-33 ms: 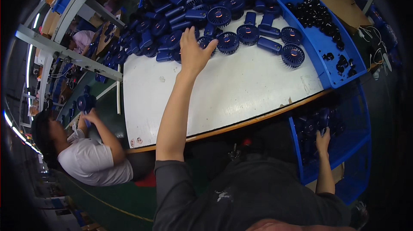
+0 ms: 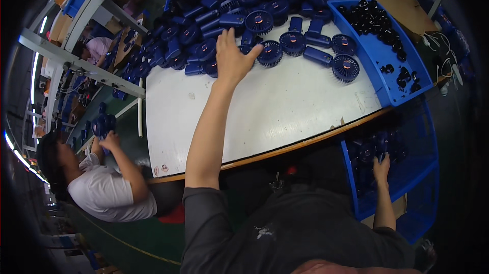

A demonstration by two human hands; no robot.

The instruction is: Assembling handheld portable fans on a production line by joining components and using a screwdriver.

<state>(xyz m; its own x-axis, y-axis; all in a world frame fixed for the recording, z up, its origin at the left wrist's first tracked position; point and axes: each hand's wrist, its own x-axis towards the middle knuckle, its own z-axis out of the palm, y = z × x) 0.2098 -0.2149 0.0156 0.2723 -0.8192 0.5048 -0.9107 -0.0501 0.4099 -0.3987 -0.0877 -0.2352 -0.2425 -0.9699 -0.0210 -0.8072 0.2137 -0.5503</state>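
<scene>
My left hand is stretched over the near edge of a heap of dark blue handheld fans, its fingers apart and its thumb out to the right. Part of one fan is hidden behind this hand, and whether I touch it cannot be told. Beside the thumb lies a fan with a round grille. Down at the right, my right hand reaches into a blue crate below table height. Its fingers are closed round the handle of a dark blue handheld fan, among other fans in shadow.
The white tabletop has a wooden front edge. At its right end stands a blue tray of small black parts, with cardboard behind. On the left a co-worker holds a blue fan near a grey metal frame.
My left hand has shifted slightly to the right over the fans. The co-worker's hands and fan have moved a little. My right hand stays in the crate.
</scene>
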